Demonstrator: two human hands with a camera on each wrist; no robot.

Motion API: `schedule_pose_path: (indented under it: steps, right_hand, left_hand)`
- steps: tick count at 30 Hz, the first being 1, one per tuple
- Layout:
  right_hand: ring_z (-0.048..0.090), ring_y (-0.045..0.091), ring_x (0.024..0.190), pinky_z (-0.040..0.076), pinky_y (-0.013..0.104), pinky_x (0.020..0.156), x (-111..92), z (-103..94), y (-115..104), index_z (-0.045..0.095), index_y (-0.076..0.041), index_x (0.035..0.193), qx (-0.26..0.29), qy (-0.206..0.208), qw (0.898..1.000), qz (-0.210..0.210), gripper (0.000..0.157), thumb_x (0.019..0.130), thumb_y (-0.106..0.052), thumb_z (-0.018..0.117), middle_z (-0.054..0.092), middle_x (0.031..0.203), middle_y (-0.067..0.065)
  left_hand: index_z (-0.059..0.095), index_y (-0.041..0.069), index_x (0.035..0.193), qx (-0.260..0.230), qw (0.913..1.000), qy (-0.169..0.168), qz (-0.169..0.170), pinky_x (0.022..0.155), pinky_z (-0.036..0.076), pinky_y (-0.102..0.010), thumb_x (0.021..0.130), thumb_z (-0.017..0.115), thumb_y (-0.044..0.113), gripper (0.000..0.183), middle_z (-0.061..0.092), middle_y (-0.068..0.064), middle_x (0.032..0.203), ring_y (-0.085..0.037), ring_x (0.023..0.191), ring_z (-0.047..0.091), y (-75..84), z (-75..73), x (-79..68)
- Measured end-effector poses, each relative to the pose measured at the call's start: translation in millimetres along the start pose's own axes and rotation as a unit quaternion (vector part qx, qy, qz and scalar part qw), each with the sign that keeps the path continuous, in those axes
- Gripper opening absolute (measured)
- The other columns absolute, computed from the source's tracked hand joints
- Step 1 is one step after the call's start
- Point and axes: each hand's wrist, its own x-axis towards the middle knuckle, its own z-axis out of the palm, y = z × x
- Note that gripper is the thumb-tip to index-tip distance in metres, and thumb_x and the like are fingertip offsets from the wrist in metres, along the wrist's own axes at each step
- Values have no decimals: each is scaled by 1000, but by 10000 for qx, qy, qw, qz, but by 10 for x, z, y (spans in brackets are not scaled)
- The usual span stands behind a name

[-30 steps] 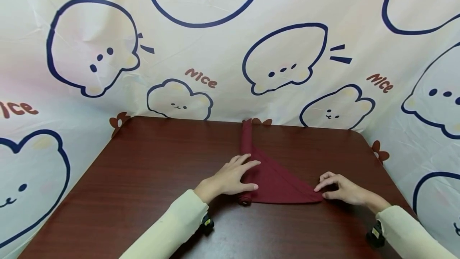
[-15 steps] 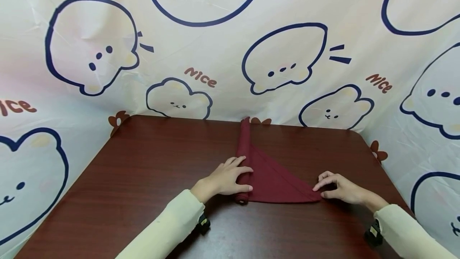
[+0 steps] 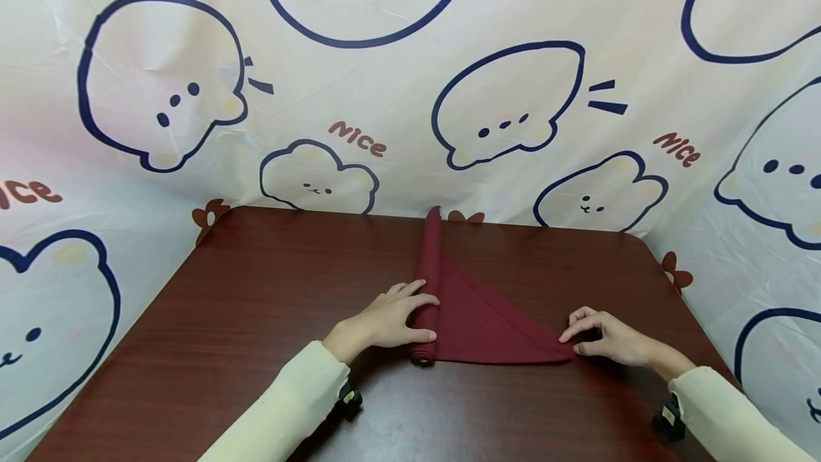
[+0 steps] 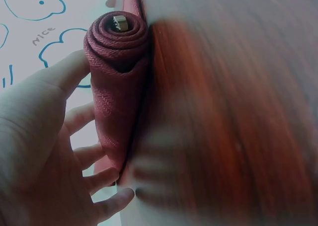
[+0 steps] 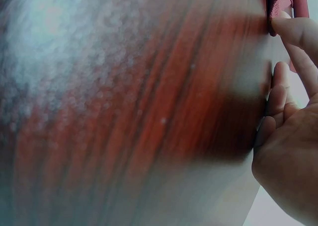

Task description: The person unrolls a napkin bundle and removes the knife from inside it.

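Note:
A dark red cloth lies on the table, part of it wound into a long roll and the rest spread flat as a triangular flap to the right. The left hand lies over the near part of the roll, its fingers spread and the thumb along the right side. In the left wrist view the cloth's spiral end shows, with a small gold-coloured piece at its centre. At the flap's right corner, the right hand pinches the cloth between thumb and index finger; its other fingers curl in.
The dark wood table has rounded back corners. Behind it and at both sides hangs a pale curtain printed with blue cartoon outlines. The roll's far end reaches the table's back edge.
The left hand and the roll have moved a little to the left, and the flat flap has grown wider. The right hand stays at the corner.

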Motion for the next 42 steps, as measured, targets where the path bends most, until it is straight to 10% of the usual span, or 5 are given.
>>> schedule_pose_path:
  steps: [42]
  right_hand:
    - [47, -4, 103, 40, 17, 86, 6, -7, -1, 78, -12, 108, 16, 6, 10000, 27, 17, 93, -11, 71, 53, 111, -4]
  left_hand:
    - [49, 31, 148, -19, 9997, 174, -142, 115, 32, -64, 93, 69, 46, 60, 39, -8, 162, -35, 150, 32, -205, -124, -196]
